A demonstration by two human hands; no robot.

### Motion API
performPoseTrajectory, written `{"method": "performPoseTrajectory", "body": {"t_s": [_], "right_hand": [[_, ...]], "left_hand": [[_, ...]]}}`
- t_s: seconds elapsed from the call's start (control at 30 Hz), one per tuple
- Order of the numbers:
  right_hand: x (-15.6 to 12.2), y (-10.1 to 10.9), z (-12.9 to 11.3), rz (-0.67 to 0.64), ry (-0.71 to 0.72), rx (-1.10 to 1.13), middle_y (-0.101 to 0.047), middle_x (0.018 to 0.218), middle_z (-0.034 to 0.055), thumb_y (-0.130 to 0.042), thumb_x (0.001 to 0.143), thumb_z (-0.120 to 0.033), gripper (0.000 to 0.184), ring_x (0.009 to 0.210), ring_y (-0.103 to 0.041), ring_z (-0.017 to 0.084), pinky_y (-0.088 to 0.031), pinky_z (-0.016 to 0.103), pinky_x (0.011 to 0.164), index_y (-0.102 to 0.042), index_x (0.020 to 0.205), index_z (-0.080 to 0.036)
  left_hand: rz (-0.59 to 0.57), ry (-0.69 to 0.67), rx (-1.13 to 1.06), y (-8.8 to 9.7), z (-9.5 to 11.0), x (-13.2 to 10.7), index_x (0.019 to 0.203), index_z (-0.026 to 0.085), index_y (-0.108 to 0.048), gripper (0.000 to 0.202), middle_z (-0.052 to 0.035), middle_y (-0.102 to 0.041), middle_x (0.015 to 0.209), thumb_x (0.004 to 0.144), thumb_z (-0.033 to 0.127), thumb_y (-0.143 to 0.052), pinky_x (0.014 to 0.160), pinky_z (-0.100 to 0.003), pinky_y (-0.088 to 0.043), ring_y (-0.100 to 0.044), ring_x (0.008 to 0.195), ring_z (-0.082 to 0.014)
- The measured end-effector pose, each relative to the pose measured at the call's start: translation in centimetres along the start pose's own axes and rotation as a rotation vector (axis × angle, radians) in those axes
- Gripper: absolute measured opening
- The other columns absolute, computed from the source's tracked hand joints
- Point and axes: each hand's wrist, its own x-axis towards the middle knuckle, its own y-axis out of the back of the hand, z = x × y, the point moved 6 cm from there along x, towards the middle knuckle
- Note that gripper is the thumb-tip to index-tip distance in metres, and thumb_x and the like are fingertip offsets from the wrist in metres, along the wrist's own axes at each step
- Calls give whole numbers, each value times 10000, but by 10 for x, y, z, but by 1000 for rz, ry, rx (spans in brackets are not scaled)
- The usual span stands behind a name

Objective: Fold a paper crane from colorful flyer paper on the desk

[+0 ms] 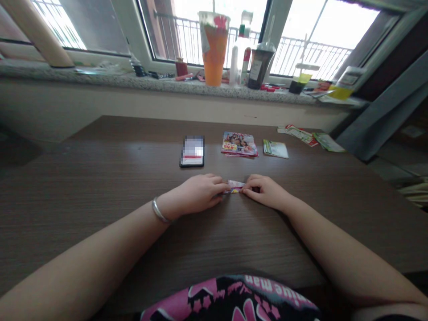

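A small folded piece of colourful printed paper [236,184] lies flat on the table between my two hands. My left hand [203,192], with a silver bangle at its wrist, has its fingers together on the paper's left end. At the right end, the thumb and fingers of my right hand [265,191] pinch the paper's edge. My fingertips cover both ends of the paper, so only its middle shows.
Behind my hands on the brown table [117,187] lie a phone [193,151], a stack of pink printed leaflets [239,143], a smaller green-and-white stack [275,149] and paper strips [301,134]. Cups and bottles stand on the stone windowsill [160,83].
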Motion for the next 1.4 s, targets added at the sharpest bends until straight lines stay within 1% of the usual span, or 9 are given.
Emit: {"method": "performPoseTrajectory", "body": {"t_s": [0.1, 0.23, 0.4, 0.6, 0.8, 0.9, 1.07, 1.27, 1.4], "right_hand": [[0, 0, -1, 45, 26, -52, -603, 788, 30, -566, 882, -213, 171, 738, -570, 131, -440, 243, 693, -701, 790, -165], [1, 0, 1, 96, 6, -107, -609, 839, 37, -564, 871, -197, 135, 746, -573, 134, -450, 250, 696, -685, 818, -170], [4, 2, -1, 158, 36, -235, -654, 965, 77, -580, 850, -187, 145, 921, -583, 193, -455, 344, 862, -693, 940, -180], [6, -1, -8, 97, 136, -250, -706, 962, 62, -552, 874, -173, 181, 937, -595, 192, -442, 367, 907, -717, 948, -194], [2, -3, -24, 38, 227, -278, -707, 942, 67, -534, 887, -199, 200, 900, -604, 183, -465, 344, 858, -729, 933, -196], [0, -8, -35, -9, 297, -312, -704, 972, 72, -544, 878, -217, 214, 927, -606, 194, -462, 353, 878, -720, 999, -206], [-1, -18, -48, -49, 386, -313, -705, 1047, 65, -532, 884, -213, 230, 984, -608, 202, -459, 368, 912, -694, 1046, -218], [3, -8, -39, 114, 272, -277, -703, 1065, 53, -516, 885, -177, 185, 1031, -603, 193, -441, 368, 957, -660, 999, -208], [8, -9, -27, 96, 218, -280, -661, 1189, 58, -579, 839, -179, 214, 1138, -560, 213, -404, 404, 1032, -635, 1043, -207]], "left_hand": [[12, -27, 75, -2, 7, 0, 1311, 264, -535, 423, -80, -600, 1096, 889, 265, -567, 849, -348, -490, -582, 963, -225], [26, -3, 121, -2, 11, 1, 1293, 257, -552, 396, -90, -593, 1079, 897, 270, -540, 832, -362, -497, -581, 950, -233], [63, 20, 133, -3, 13, 2, 1227, 238, -593, 333, -87, -604, 1049, 905, 233, -505, 831, -368, -493, -590, 927, -223], [93, 41, 147, -5, 12, 4, 1152, 202, -623, 282, -88, -623, 1033, 900, 206, -497, 841, -373, -489, -588, 934, -228], [200, 67, 102, -2, 7, 2, 1014, 189, -662, 184, -79, -653, 1083, 899, 211, -520, 1006, -433, -407, -558, 1086, -231], [250, 100, 109, 1, 3, 1, 960, 182, -680, 181, -100, -652, 1077, 915, 228, -511, 966, -432, -433, -565, 1064, -232], [205, 151, 91, 0, -4, 2, 908, 158, -674, 224, -96, -649, 907, 944, 265, -481, 831, -364, -497, -594, 891, -206], [173, 72, -43, -4, -7, 3, 1000, 160, -653, 177, -82, -656, 1046, 941, 228, -500, 898, -333, -498, -595, 993, -191], [187, 51, -117, -8, -11, 3, 1028, 163, -658, 198, -72, -676, 1078, 957, 228, -486, 940, -332, -485, -595, 1038, -186]]}}
